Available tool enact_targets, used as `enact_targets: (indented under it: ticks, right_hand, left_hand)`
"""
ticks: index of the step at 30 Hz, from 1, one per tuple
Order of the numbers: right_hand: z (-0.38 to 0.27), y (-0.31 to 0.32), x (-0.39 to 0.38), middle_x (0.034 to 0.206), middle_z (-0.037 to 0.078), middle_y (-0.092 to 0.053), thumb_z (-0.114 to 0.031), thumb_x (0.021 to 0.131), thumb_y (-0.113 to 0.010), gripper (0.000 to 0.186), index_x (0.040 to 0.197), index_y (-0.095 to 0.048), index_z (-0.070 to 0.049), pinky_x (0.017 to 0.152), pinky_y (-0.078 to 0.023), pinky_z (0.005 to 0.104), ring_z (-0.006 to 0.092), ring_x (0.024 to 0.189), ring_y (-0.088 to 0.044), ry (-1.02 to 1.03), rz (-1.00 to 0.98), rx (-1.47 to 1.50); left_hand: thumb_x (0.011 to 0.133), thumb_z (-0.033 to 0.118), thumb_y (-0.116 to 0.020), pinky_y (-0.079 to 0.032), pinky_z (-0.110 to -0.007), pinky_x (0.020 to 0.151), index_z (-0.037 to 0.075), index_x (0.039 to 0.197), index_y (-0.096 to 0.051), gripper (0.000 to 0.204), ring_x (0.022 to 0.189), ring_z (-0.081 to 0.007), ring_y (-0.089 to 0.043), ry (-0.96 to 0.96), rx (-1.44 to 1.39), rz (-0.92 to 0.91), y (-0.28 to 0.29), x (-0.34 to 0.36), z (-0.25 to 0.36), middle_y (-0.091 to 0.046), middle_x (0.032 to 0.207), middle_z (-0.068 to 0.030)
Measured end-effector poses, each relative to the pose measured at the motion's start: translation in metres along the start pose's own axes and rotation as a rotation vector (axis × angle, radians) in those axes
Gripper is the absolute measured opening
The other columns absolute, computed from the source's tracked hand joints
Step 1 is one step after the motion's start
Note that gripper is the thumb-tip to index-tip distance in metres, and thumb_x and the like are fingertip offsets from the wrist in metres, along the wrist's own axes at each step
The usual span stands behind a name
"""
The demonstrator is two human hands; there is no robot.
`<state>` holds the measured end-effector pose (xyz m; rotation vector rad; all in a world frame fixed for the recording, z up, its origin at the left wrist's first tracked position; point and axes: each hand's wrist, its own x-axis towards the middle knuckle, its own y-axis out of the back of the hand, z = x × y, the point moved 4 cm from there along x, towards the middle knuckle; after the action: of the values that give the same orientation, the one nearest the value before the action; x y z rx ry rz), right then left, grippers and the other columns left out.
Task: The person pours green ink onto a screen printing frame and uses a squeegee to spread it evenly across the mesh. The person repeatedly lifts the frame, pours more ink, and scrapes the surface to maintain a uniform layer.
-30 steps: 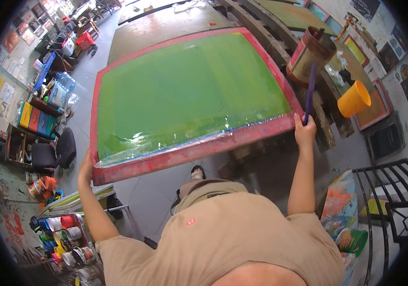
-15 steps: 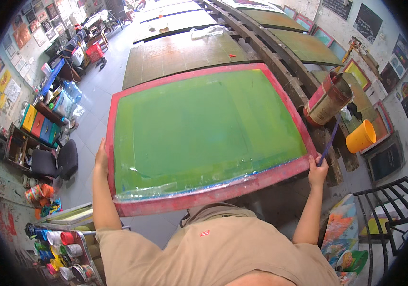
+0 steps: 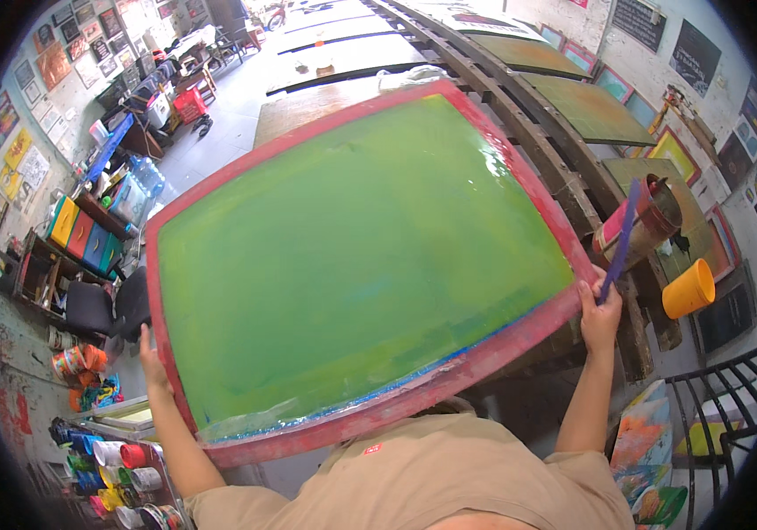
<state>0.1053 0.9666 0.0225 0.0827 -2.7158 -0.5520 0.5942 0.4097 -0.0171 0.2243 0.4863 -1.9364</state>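
Observation:
Between my hands is a large screen-printing frame, raised and tilted, with a red border and green mesh. Blue ink and clear tape run along its near edge. My left hand is at the left border, thumb up; its other fingers are hidden behind the frame. Closed on the near right corner, my right hand also grips a thin purple strip that sticks upward. The strip's exact kind cannot be made out. Part of a flat board shows beyond the frame's far edge.
Long rails run away between rows of flat boards. To the right stand a rusty red can, a yellow cup and a black metal rack. Ink tubs, a dark chair and coloured drawers are at left.
The frame has swung left and tilted, its left side lower and its right side higher, showing more board rails. My left hand moved left and down. The purple strip points higher.

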Motion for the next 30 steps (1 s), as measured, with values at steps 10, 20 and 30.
enact_targets:
  ticks: [10, 20, 30]
  right_hand:
    - [0.021, -0.139, 0.077, 0.073, -0.007, -0.044, -0.008, 0.083, -0.069, 0.021, 0.102, -0.062, 0.0, 0.062, -0.039, 0.0222, 0.0053, 0.066, -0.043, 0.01, -0.39, 0.234]
    - [0.044, -0.177, 0.113, 0.074, -0.003, -0.055, -0.013, 0.082, -0.07, 0.027, 0.105, -0.063, 0.0, 0.063, -0.044, 0.026, 0.0081, 0.067, -0.051, 0.112, -0.545, 0.143]
    - [0.052, -0.178, 0.115, 0.075, 0.003, -0.059, -0.015, 0.083, -0.068, 0.022, 0.098, -0.064, 0.0, 0.064, -0.046, 0.0297, 0.0128, 0.068, -0.055, 0.163, -0.61, 0.115]
  left_hand:
    - [0.09, 0.064, -0.039, -0.05, -0.036, 0.089, 0.001, 0.124, -0.057, 0.074, 0.101, -0.0262, -0.064, -0.097, -0.12, 0.22, 0.069, -0.108, -0.029, -0.065, 0.115, -0.0135]
    - [0.089, 0.063, -0.043, -0.047, -0.038, 0.092, 0.003, 0.126, -0.054, 0.072, 0.106, -0.0275, -0.061, -0.116, -0.22, 0.515, 0.063, -0.21, -0.117, -0.061, 0.12, -0.0141]
    - [0.087, 0.067, -0.043, -0.046, -0.04, 0.093, 0.003, 0.127, -0.053, 0.076, 0.106, -0.0288, -0.059, -0.14, -0.103, 0.772, 0.014, -0.255, -0.138, -0.06, 0.12, -0.0146]
